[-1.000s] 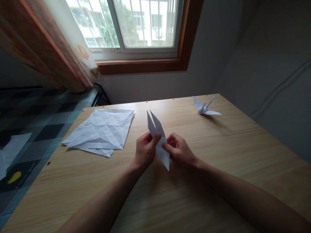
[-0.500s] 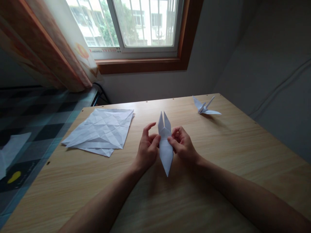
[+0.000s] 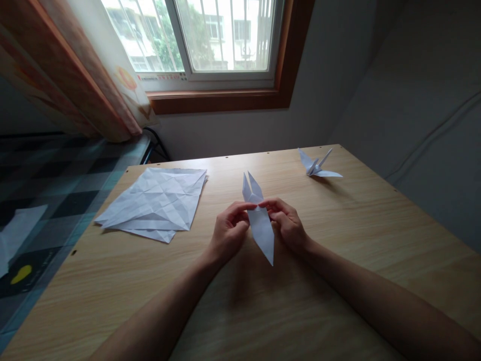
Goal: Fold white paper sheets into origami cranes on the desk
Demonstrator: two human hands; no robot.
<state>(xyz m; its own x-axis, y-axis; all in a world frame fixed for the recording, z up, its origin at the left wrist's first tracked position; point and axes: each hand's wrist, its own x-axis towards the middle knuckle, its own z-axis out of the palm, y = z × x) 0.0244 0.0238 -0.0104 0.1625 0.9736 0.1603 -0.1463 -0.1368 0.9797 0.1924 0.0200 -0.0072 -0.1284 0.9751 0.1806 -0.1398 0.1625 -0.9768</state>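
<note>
Between my hands is a white folded paper (image 3: 262, 230), long and narrow. Its two split points face away from me and its single point faces toward me, tilted a little right. My left hand (image 3: 233, 228) is closed on the paper's left edge, index finger laid across its middle. From the other side my right hand (image 3: 286, 219) grips the right edge, its index fingertip meeting the left one at the middle crease. Both thumbs are partly hidden beside or behind the paper.
A stack of creased white sheets (image 3: 158, 198) lies at the left of the wooden table (image 3: 338, 301). A finished paper crane (image 3: 317, 170) stands at the far right. Left of the table is a checked cloth surface (image 3: 75, 185) with another paper (image 3: 22, 230) on it.
Both index fingers have come down onto the paper's middle, the left one from a raised position. The paper's near point has swung right and slightly up.
</note>
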